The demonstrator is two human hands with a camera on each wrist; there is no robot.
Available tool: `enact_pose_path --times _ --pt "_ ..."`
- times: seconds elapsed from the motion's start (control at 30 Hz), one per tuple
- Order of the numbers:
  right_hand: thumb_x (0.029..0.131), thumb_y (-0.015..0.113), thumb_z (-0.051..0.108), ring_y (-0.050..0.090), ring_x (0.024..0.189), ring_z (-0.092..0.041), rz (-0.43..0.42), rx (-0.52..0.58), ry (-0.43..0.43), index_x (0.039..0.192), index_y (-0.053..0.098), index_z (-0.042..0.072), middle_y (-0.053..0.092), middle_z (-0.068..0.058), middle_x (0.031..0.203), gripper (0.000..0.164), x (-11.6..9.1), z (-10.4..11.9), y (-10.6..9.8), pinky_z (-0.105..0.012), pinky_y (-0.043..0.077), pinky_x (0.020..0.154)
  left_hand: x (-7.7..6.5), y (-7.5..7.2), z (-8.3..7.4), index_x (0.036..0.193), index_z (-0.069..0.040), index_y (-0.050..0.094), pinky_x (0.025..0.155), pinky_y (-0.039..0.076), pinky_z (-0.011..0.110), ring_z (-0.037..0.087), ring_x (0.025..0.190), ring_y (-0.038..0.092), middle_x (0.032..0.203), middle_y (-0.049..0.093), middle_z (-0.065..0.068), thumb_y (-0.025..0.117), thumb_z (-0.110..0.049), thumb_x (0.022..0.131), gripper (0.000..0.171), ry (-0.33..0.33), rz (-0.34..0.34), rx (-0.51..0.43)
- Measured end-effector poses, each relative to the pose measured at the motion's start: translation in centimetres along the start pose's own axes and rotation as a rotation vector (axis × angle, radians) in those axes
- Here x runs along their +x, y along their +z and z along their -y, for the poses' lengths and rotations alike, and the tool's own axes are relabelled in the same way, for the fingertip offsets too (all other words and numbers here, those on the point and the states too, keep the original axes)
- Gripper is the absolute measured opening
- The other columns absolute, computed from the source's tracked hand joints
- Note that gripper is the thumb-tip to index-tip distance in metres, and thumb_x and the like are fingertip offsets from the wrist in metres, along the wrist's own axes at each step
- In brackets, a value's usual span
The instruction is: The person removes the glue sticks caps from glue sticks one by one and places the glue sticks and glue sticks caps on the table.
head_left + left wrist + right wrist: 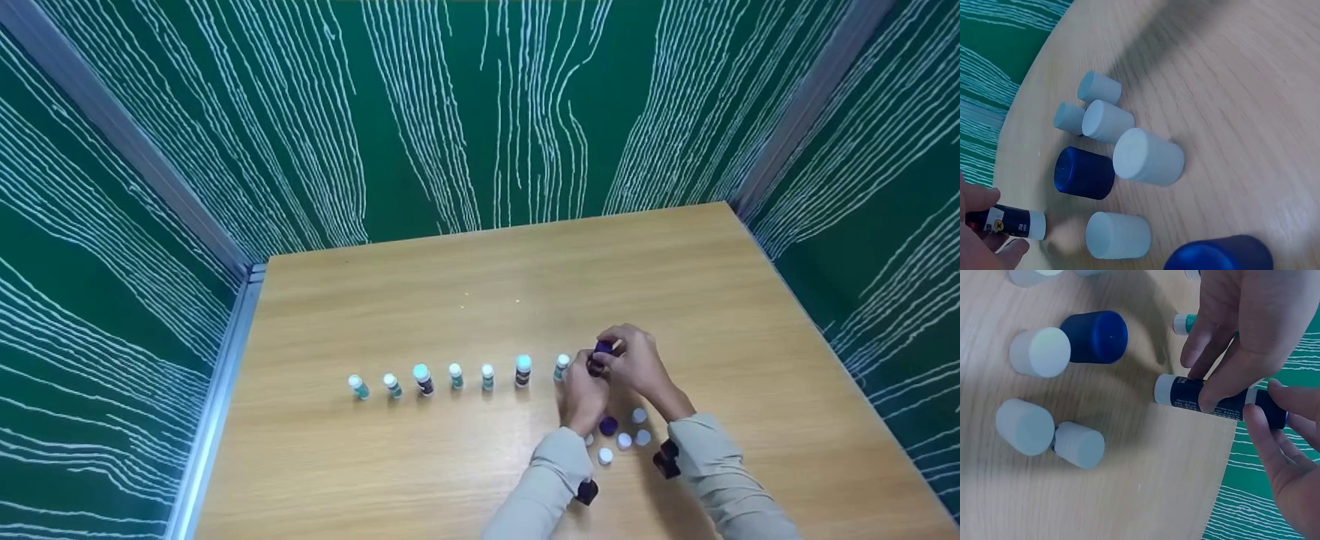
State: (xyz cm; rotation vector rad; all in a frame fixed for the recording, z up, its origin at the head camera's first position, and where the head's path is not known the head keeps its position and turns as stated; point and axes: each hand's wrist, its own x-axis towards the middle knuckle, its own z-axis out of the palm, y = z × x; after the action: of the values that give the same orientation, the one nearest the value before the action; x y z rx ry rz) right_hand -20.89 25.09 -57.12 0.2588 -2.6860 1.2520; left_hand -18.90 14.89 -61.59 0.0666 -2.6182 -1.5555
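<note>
My left hand [585,391] grips the dark body of a glue stick [1188,394], which has a white end. At its other end, my right hand [639,364] pinches a dark blue cap [1270,408] between thumb and fingers. A pale band shows between the body and the cap. Beneath the hands on the table lie loose caps, among them a dark blue cap [1084,172] and a white cap [1148,157]. Next to my left hand stands a small teal glue stick [561,367], partly hidden by it.
Several upright glue sticks form a row to the left, including a larger dark one [523,373]. They stand on a wooden table [360,480]. Green walls [405,172] with white lines enclose its back and sides. Tiny pale crumbs lie mid-table.
</note>
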Motion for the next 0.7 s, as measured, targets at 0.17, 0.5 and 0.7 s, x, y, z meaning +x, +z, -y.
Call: enact_pose_path --times 0.17,0.5,0.7 --pt "0.075 0.075 -0.004 0.062 0.067 -0.025 -0.015 -0.01 -0.023 0.094 0.069 -0.004 0.064 -0.016 0.089 0.019 -0.2 0.6 -1.0 -0.029 0.055 0.056 0.1 -0.4 -0.2 0.101 -0.017 0.066 0.07 0.051 0.019 0.007 0.079 0.061 0.089 0.067 -0.005 0.068 -0.003 0.077 0.028 0.033 0.025 -0.022" --pt "0.074 0.077 -0.001 0.063 0.066 -0.021 -0.049 0.028 -0.06 0.093 0.067 -0.002 0.065 -0.012 0.087 0.022 -1.1 3.3 -3.4 -0.022 0.053 0.054 0.2 -3.2 -1.7 0.093 -0.017 0.072 0.075 0.049 0.013 0.006 0.082 0.062 0.087 0.068 -0.006 0.078 -0.005 0.071 0.025 0.201 0.026 -0.043" --pt "0.074 0.078 0.0 0.066 0.068 -0.019 -0.023 0.048 -0.082 0.095 0.067 -0.001 0.064 -0.008 0.085 0.023 -2.0 5.2 -4.8 -0.023 0.055 0.055 -0.4 -5.4 -2.7 0.094 -0.014 0.073 0.076 0.047 0.01 0.003 0.083 0.06 0.088 0.068 -0.005 0.081 -0.008 0.07 0.027 0.341 0.042 -0.024"
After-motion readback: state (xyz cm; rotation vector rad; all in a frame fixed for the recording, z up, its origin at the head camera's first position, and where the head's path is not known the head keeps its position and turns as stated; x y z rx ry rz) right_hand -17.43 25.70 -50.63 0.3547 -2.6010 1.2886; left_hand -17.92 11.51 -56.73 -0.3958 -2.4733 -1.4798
